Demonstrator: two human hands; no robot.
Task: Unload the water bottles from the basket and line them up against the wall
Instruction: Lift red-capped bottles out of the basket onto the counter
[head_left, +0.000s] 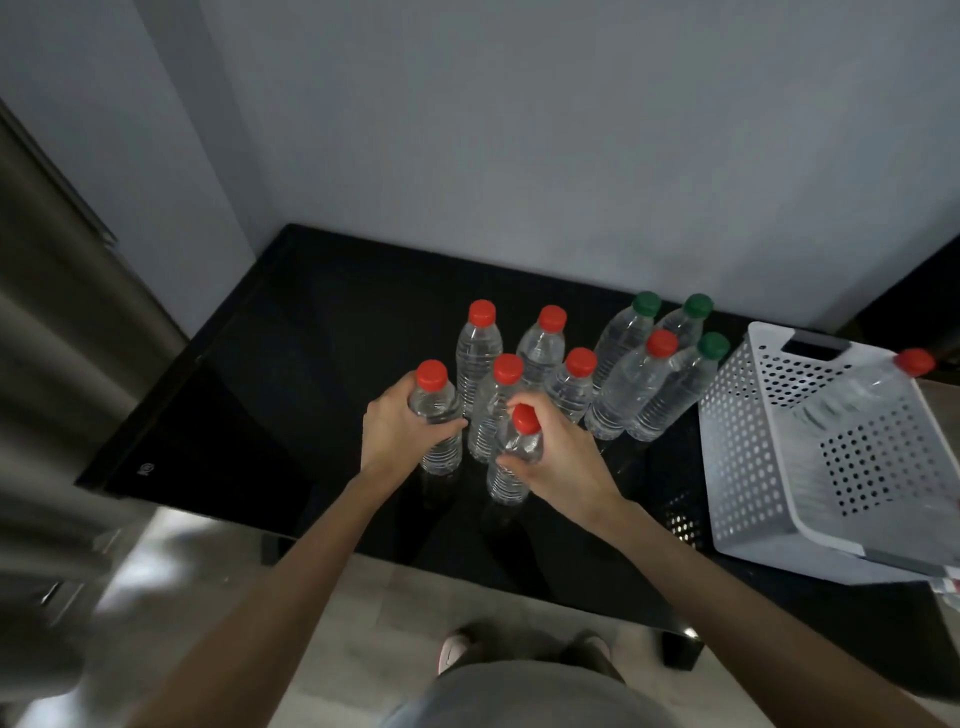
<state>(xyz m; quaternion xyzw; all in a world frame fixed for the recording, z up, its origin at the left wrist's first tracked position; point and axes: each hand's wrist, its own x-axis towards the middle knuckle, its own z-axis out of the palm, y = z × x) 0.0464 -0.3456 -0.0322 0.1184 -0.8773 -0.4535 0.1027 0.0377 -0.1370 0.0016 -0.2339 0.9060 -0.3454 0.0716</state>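
Note:
My left hand (397, 423) grips a clear red-capped water bottle (434, 387) standing on the black table (234, 415). My right hand (558, 449) holds another red-capped bottle (514, 467) by its upper body, just right of it. Behind them stand several more upright bottles: red-capped ones (478, 343) in the middle and green-capped ones (623, 332) to the right, some way from the grey wall (519, 156). The white perforated basket (753, 441) sits at the table's right. One red-capped bottle (857, 395) lies tilted inside it.
A curtain (62, 322) hangs at the left beside the table. The table's front edge runs across the lower frame, with pale floor and my feet (457, 649) below it. A strip of bare table lies between the bottles and the wall.

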